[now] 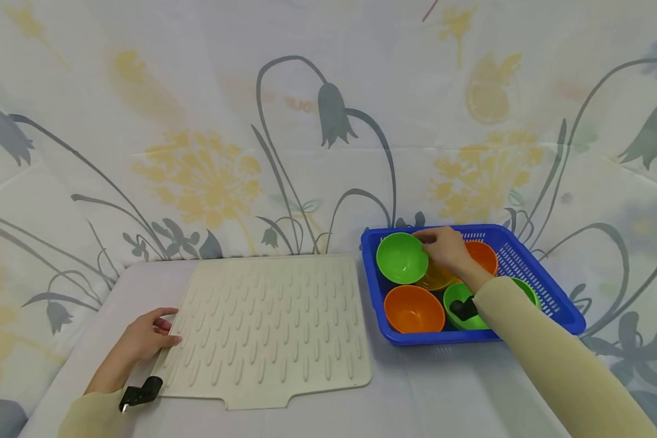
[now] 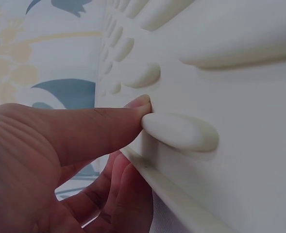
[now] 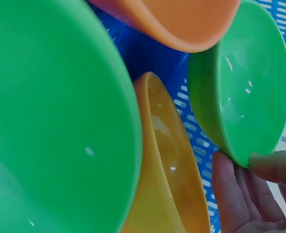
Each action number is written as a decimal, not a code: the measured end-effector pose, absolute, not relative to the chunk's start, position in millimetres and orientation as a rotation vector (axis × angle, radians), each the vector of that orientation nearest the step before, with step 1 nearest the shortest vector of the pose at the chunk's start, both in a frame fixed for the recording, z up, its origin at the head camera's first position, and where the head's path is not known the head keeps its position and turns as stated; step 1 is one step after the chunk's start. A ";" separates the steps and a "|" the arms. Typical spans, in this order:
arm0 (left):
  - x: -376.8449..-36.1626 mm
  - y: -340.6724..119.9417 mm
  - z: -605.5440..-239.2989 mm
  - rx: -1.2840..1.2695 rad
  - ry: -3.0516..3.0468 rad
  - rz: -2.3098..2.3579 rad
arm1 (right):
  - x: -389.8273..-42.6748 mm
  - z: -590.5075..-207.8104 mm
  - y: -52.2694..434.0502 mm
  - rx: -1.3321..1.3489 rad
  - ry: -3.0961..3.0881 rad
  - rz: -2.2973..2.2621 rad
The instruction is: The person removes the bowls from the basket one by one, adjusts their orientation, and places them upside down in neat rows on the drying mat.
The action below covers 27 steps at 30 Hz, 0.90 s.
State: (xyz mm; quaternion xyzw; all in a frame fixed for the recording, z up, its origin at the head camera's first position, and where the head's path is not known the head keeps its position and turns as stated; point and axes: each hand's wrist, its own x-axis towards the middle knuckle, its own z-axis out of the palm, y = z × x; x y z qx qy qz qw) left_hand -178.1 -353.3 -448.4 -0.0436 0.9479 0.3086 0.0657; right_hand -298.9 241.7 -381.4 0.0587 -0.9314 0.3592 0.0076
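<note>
My right hand pinches the rim of a green bowl at the back left of a blue basket. In the right wrist view, thumb and fingers grip the edge of this green bowl. A yellow bowl sits close beside it, partly hidden by the hand in the head view. At the left, my left hand holds the side edge of a cream draining board with raised ridges. Its thumb lies on top of the board, with fingers curled beneath the edge.
Also in the basket are an orange bowl at the front left, another orange bowl farther back, and green bowls partly covered by my right arm. The basket stands right of the board. A patterned cloth rises behind.
</note>
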 end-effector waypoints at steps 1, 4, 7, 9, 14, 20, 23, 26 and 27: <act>-178.1 -353.2 -448.6 -0.127 2.859 0.931 | -297.9 -379.8 242.1 0.177 -2.897 1.129; -178.4 -353.1 -449.1 -0.131 2.856 0.937 | -295.3 -374.9 243.4 0.154 -2.854 1.180; -178.4 -353.3 -449.8 -0.142 2.848 0.943 | -292.1 -370.1 245.8 0.145 -2.818 1.221; -178.8 -353.7 -450.4 -0.144 2.848 0.950 | -290.3 -366.9 247.5 0.152 -2.805 1.239; -180.4 -353.2 -452.0 -0.149 2.844 0.958 | -284.6 -357.2 251.6 0.158 -2.811 1.280; -180.5 -354.0 -451.4 -0.134 2.837 0.948 | -279.2 -350.5 254.0 0.168 -2.881 1.305; -179.0 -354.2 -449.2 -0.114 2.842 0.944 | -274.8 -348.2 252.9 0.165 -2.920 1.342; -177.8 -353.2 -447.7 -0.096 2.854 0.940 | -266.9 -344.3 252.3 0.178 -2.948 1.377; -177.5 -352.6 -447.4 -0.093 2.856 0.938 | -264.2 -343.0 252.5 0.177 -2.956 1.385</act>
